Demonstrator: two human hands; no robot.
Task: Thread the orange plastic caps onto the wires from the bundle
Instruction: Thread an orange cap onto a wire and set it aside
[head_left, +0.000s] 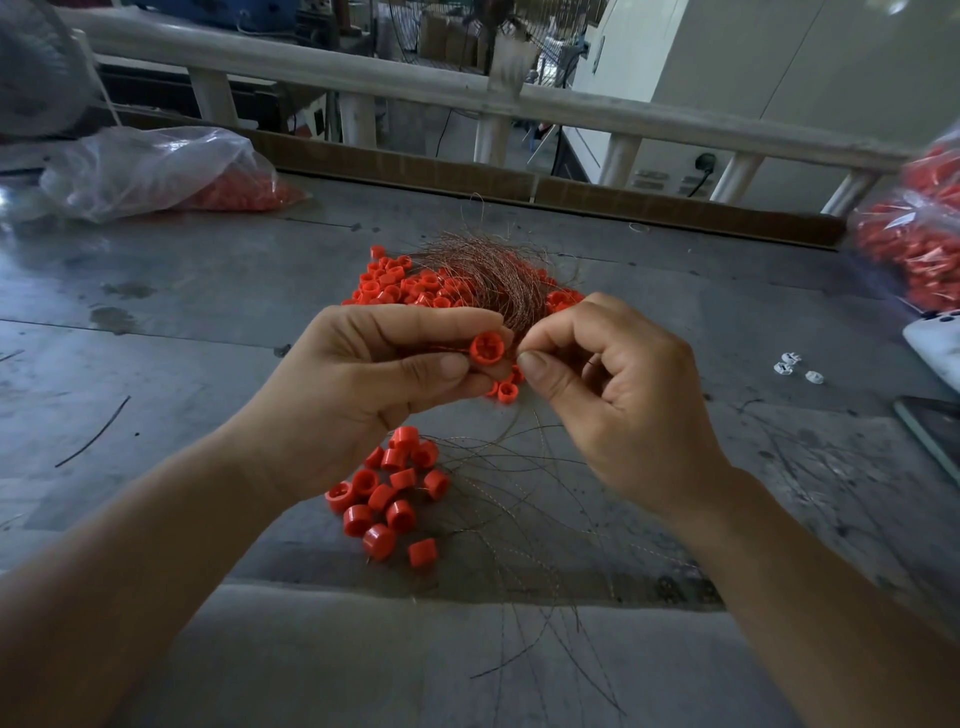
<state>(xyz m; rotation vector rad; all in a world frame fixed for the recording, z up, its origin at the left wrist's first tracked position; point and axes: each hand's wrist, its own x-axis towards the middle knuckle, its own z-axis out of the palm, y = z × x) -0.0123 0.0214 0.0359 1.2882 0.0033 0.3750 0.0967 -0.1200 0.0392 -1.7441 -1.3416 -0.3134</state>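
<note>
1. Head view: the left hand (363, 374) pinches one orange cap (487, 355) between thumb and fingers, its open end facing the camera, above the grey table (182, 312).
2. The right hand (613, 395) has thumb and forefinger closed tight on a fine wire (515, 347) just beside that cap.
3. The wire bundle (493, 275) fans out behind both hands, lying over a pile of loose caps (410, 288).
4. Nearer the person, a cluster of caps (387, 499) lies among spread strands (519, 493).
5. A clear bag (156, 171) of caps sits far left and another bag (914, 244) far right.
</note>
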